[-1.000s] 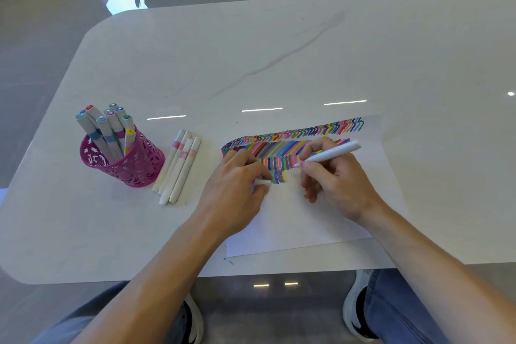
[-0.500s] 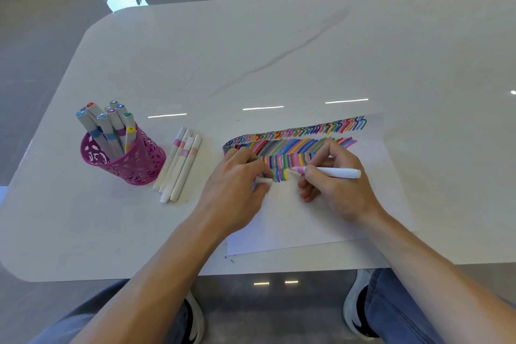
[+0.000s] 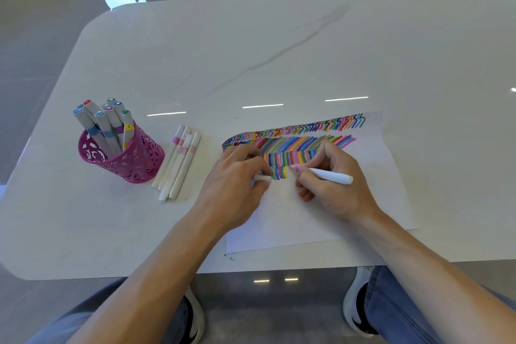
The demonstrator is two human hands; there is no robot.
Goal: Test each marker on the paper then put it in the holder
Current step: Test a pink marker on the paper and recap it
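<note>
Marker (image 3: pixel 332 176) in right hand (image 3: pixel 342 195), tip on paper (image 3: pixel 385 193); cap-top marks (image 3: pixel 128 127) unreadable.

Wide open across the far half of the desk (image 3: pixel 279 50), behind everything. At the left, blocked by the pink holder (image 3: pixel 134 159), with capped markers (image 3: pixel 106 126) fanning up out of its mouth. Just beside its right flank, four loose markers (image 3: pixel 178 162) lying side by side. Between those and the paper (image 3: pixel 321 220), a narrow bare strip, pinched by the left hand (image 3: pixel 234 184) with a cap (image 3: pixel 262 177) at the paper's left edge. Close beside it, the right hand (image 3: pixel 335 187) with a marker (image 3: pixel 332 176), only a slim gap between the hands. Open again right of the paper and along the near-left desk edge.
</note>
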